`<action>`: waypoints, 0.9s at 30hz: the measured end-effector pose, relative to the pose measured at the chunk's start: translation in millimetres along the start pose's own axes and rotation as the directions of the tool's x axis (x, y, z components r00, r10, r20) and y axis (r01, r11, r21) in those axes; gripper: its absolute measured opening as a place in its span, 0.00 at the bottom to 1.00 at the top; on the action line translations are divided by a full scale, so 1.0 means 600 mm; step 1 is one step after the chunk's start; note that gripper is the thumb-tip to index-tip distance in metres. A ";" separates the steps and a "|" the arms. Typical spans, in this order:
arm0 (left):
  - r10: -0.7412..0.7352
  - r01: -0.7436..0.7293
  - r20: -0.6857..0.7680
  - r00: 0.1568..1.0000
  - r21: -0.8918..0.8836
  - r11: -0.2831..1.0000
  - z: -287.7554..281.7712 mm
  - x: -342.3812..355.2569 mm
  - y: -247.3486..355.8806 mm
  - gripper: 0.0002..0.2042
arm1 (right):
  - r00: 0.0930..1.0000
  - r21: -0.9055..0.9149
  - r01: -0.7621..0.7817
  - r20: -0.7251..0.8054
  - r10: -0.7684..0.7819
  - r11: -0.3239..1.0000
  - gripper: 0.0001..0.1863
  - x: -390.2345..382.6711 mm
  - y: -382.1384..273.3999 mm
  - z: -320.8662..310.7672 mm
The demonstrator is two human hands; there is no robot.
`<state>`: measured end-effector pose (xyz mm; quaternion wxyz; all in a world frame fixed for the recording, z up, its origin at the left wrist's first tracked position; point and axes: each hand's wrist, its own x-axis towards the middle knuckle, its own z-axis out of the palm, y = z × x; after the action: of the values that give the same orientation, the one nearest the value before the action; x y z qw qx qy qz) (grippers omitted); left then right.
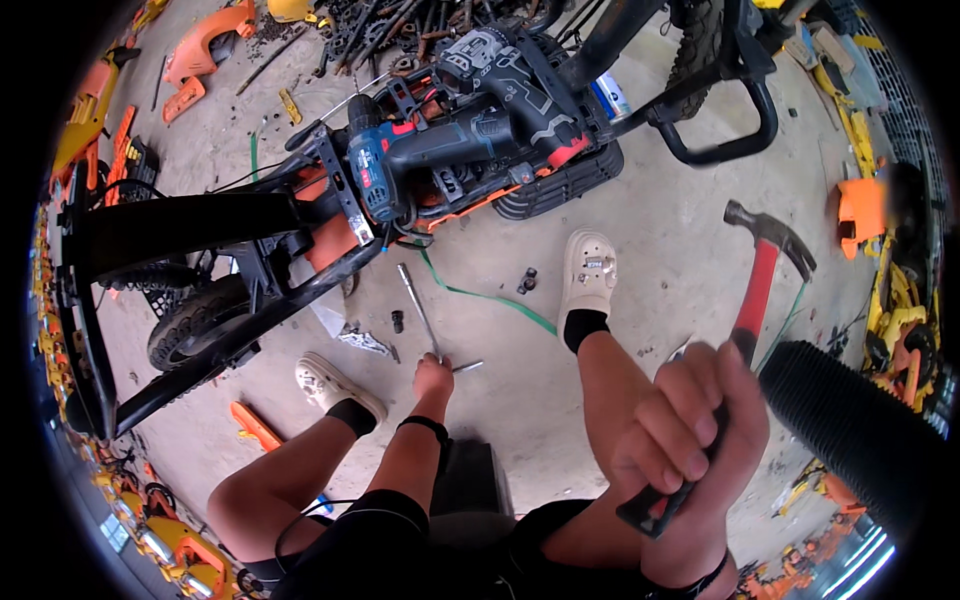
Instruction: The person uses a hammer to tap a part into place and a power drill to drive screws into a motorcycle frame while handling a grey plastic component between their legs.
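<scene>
Raised at the right, my right hand (690, 430) is wrapped round the dark grip of a claw hammer (762, 275) with a red shaft and a grey metal head, which points away from me. Low between my feet, my left hand (432, 376) is closed on a T-handle wrench (415, 300); its long silver shaft slants away along the floor. Beyond both hands lies a black and orange vehicle frame (340, 215). A blue and black cordless drill (378, 165) and a black and grey power tool (525, 95) rest on it.
A small black part (398, 321) and another dark part (527, 281) lie on the concrete. A green strap (490, 295) runs from the frame. At right is a black ribbed cylinder (840, 420). Loose bolts (385, 35) are piled at the back, near a spray can (611, 97).
</scene>
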<state>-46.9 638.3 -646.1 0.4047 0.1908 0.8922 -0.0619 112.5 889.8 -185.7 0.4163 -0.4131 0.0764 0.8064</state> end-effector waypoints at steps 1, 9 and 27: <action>-0.034 0.034 0.007 0.999 -0.008 0.999 0.012 0.007 0.004 0.20 | 1.000 -0.005 -0.003 0.015 0.003 1.000 0.19 -0.001 -0.002 -0.003; -0.107 0.108 0.039 0.993 -0.011 0.994 0.016 0.023 -0.007 0.17 | 0.998 0.000 -0.053 0.023 0.053 0.999 0.17 -0.007 0.003 -0.030; 0.183 0.246 0.395 0.900 -0.808 0.535 -0.309 -0.221 0.054 0.20 | 0.992 -0.266 -0.110 0.033 0.123 0.958 0.14 0.074 0.059 0.044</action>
<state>-84.5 678.5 -422.5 0.6323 -0.0638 0.6992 0.3273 57.0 906.3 -208.6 0.3111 -0.4397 -0.0176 0.8424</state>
